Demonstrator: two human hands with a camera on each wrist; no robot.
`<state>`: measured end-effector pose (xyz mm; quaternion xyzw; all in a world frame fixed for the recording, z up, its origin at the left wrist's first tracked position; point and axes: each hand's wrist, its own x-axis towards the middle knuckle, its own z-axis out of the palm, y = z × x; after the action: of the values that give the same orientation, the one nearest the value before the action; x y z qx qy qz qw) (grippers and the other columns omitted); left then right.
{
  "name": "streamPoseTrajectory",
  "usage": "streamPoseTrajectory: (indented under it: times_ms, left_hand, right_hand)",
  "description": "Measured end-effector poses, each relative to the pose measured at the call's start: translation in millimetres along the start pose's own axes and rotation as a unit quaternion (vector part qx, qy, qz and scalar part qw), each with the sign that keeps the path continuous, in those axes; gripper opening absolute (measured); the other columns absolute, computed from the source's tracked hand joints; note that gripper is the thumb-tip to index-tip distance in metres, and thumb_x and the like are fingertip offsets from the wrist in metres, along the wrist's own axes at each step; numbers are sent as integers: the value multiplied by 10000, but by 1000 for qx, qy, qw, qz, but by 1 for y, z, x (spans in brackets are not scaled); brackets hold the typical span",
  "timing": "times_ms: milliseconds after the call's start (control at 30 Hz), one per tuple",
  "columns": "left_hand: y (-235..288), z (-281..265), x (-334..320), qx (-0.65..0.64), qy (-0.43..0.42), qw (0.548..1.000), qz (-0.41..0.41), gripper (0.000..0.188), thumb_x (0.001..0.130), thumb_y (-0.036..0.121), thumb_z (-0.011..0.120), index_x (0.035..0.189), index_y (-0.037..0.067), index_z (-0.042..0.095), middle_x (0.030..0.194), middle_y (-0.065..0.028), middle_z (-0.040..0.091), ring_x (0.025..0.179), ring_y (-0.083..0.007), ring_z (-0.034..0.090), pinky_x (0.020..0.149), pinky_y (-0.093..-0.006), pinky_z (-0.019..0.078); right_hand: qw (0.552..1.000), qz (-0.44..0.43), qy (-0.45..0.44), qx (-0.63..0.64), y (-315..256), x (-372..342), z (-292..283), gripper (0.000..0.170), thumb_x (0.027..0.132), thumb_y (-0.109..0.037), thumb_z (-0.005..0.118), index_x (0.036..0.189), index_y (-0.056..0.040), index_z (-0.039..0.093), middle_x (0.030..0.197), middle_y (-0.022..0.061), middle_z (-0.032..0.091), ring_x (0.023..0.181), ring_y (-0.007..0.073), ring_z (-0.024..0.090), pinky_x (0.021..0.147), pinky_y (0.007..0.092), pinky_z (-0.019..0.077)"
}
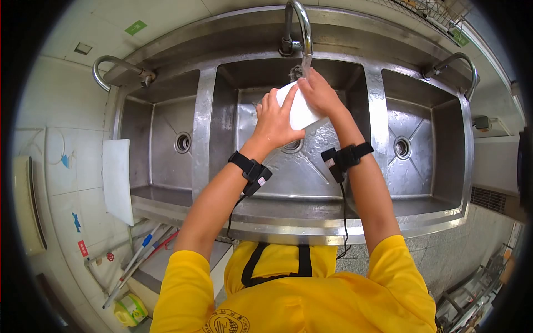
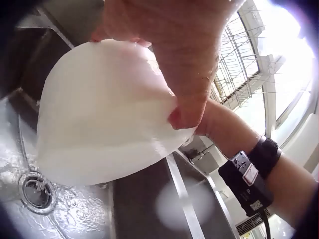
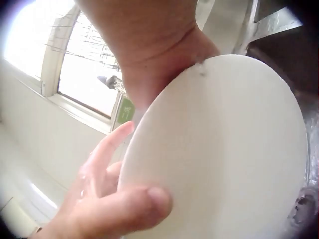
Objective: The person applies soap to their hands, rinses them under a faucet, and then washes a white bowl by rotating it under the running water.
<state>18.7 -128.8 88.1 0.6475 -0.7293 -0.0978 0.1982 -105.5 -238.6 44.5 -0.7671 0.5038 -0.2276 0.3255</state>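
Bright yellow shirt (image 1: pixel 311 297) with dark circular emblem (image 1: pixel 229 322), plain white dish (image 1: pixel 302 114).

No wording can be read for certain. Too small or blurred are the lettering round the dark circular emblem (image 1: pixel 229 323) on the yellow fabric shirt (image 1: pixel 311 297), the white marks on the rectangular green wall sign (image 1: pixel 135 28), and the print beside a square code (image 2: pixel 256 204) on the black plastic wrist device (image 2: pixel 245 184).

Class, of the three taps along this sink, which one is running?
The middle tap: water streams from its spout beside the right hand, while none shows at the left tap or right tap.
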Motion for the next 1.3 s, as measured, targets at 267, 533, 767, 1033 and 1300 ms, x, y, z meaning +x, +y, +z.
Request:
streamPoseTrajectory:
  times_ms: [267, 533, 767, 1033, 1300]
  left_hand:
    - [-14, 0, -21, -70, 7, 997, 28, 940, 481, 267, 714, 1292, 86, 274, 1184, -210, 310, 1082, -391, 332, 933, -427, 299]
    - [-29, -1, -37, -158, 19, 987, -18, 956, 513, 251, 726, 1316, 95, 229, 1252, -218, 264, 1164, -375, 299, 966, -414, 285]
    - [-41, 7, -37, -174, -16, 983, -52, 987, 534, 297, 724, 1332, 97, 178, 1278, -225, 219, 1198, -373, 254, 994, -426, 250]
    - [-42, -1, -11, -169, -21, 985, -16, 1080, 515, 364, 749, 1338, 122, 93, 1296, -242, 160, 1212, -416, 188, 1002, -458, 228]
    - [-38, -5, 6, -121, -25, 992, -2, 1053, 522, 349, 741, 1329, 109, 110, 1275, -245, 177, 1200, -423, 202, 992, -463, 248]
  right_hand:
    - [947, 125, -114, 272, 36, -2, -7, 508, 897, -405, 339, 1234, -34, 421, 1172, 113, 492, 1041, 177, 465, 889, 266, 356]
    - [826, 263, -176, 467, 73, -29, 3, 594, 864, -542, 329, 1224, -85, 454, 1200, 99, 480, 1060, 193, 462, 881, 350, 371]
    - [816, 298, -143, 473, 79, -25, 2, 598, 838, -554, 389, 1205, -89, 475, 1186, 96, 492, 1081, 210, 454, 898, 337, 357]
    - [851, 270, -89, 441, 40, -29, -27, 539, 851, -475, 425, 1165, -44, 508, 1143, 99, 521, 1028, 192, 477, 852, 287, 372]
    - [900, 218, -33, 376, 29, -20, -37, 503, 860, -403, 441, 1192, -27, 476, 1145, 92, 524, 1027, 180, 478, 871, 270, 352]
